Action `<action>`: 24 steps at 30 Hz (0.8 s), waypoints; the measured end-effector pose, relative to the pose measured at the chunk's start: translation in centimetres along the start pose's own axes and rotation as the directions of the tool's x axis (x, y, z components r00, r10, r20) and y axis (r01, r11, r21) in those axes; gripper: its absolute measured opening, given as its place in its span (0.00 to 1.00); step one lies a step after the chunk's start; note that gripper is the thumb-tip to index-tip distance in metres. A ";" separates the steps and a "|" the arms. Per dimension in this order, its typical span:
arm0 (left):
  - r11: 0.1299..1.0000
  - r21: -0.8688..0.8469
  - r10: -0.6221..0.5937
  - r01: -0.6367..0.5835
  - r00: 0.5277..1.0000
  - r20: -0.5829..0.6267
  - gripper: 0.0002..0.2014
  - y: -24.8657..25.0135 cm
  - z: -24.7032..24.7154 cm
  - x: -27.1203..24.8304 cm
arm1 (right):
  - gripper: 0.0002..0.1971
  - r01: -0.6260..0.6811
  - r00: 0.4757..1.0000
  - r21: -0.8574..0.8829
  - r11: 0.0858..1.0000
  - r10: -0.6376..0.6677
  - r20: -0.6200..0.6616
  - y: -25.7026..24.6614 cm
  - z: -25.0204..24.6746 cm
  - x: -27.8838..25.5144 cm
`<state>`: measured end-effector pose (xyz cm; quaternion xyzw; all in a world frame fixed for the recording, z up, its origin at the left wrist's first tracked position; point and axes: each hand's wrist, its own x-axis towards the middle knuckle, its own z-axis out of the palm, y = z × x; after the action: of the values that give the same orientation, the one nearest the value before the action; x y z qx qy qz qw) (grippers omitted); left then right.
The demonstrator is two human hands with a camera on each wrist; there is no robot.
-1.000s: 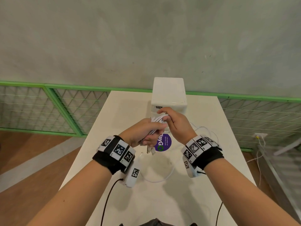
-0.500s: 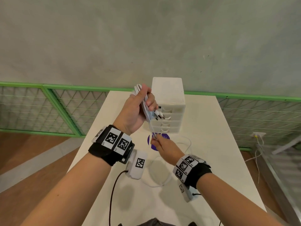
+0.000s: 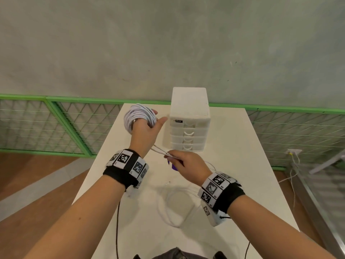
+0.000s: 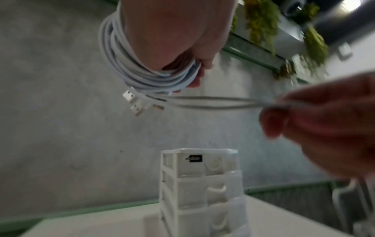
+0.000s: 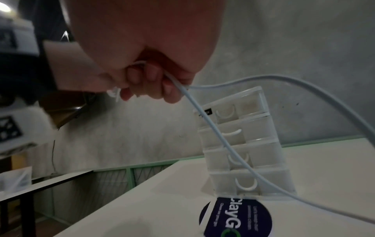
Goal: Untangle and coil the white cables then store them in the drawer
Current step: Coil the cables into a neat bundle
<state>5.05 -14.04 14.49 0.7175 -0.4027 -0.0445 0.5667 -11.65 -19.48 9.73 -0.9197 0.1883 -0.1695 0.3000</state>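
We see the left hand (image 3: 144, 130) raised beside the drawer unit (image 3: 189, 119), with a coil (image 3: 139, 114) of white cables wound around its fingers; the thumb sticks out toward the unit, and from the left wrist view the fingers (image 4: 199, 75) seem fairly straight inside the loops, so we read this hand as carrying the coil rather than clenching it. Several plug ends (image 4: 138, 102) hang loose under the coil. From there two or three strands (image 3: 161, 151) run down to the right hand (image 3: 186, 165), which sits lower, in front of the unit, and pinches them between thumb and curled fingers (image 5: 152, 83). Past that grip the cables drop to the table (image 3: 242, 146) and lie in slack loops (image 3: 175, 206) near the right wrist, with one small connector (image 3: 168, 183) lying apart on the surface. A round purple sticker (image 5: 236, 218) is stuck to the table just in front of the unit. All four drawers of the unit look pushed in.
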 end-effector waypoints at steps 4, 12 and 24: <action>0.990 0.128 -0.097 0.065 0.959 0.265 0.13 -0.4 0.0 -0.6 | 0.11 0.063 0.991 0.017 0.998 -0.060 -0.121 0.0 -2.2 0.7; 0.927 -0.060 -0.274 0.370 0.778 0.565 0.35 0.9 1.4 -2.7 | 0.02 0.038 0.966 0.116 0.993 -0.007 -0.257 -0.2 -5.2 3.0; 0.685 -0.338 -0.111 0.645 0.551 0.827 0.23 3.1 1.1 -3.3 | 0.16 -0.011 0.969 0.400 0.916 0.109 -0.222 2.0 -4.8 4.4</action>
<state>0.64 -12.92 15.43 0.4793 -0.3847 -0.5939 0.5192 -10.31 -25.32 12.98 -0.8064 0.2131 -0.3045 0.4599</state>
